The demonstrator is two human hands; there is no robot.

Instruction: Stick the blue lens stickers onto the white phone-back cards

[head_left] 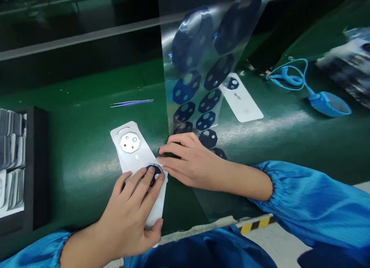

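Note:
My left hand (133, 206) lies with fingers spread over a white phone back cover (158, 210), fingertips pressing on a black octagonal sticker (153, 175) with round holes. Under its upper end a second white phone back cover (127, 123) shows, tilted, with a white octagonal camera area (130, 142). My right hand (196, 162) is to the right, its fingers apart and partly bent, with fingertips touching the front cover's right edge. Its thumb is hidden. Beneath and beyond this hand runs a clear film sheet (170, 117) bearing several black octagonal stickers (206, 120).
Purple tweezers (133, 103) lie behind the covers on the green mat (83, 144). Another white cover (245, 102) is right of the film. Farther right are a coiled blue wrist strap (329, 103) and a blurred stack. A black tray (40, 164) of covers stands left.

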